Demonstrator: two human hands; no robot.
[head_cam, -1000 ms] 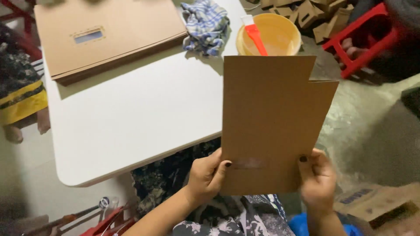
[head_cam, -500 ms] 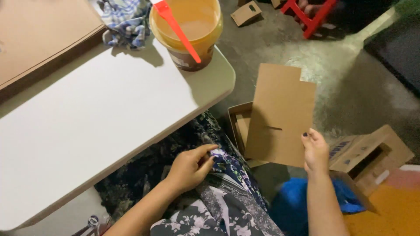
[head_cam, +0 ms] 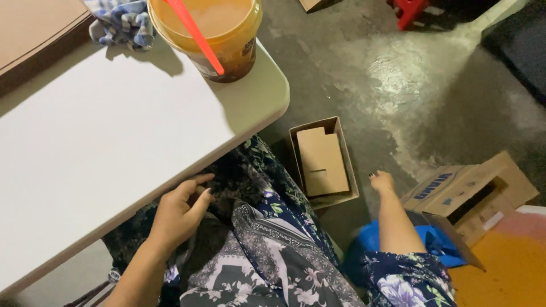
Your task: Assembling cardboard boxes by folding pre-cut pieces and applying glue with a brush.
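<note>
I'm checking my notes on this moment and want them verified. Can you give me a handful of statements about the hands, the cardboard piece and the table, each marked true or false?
1. The flat cardboard piece lies in the open box on the floor. True.
2. The right hand grips the cardboard piece. False: it is empty, beside the box, fingers spread.
3. The left hand rests on the lap by the white table edge. True.
4. The orange bucket stands on the floor. False: it stands on the table corner.
5. A checked cloth lies beside the bucket. True.
</note>
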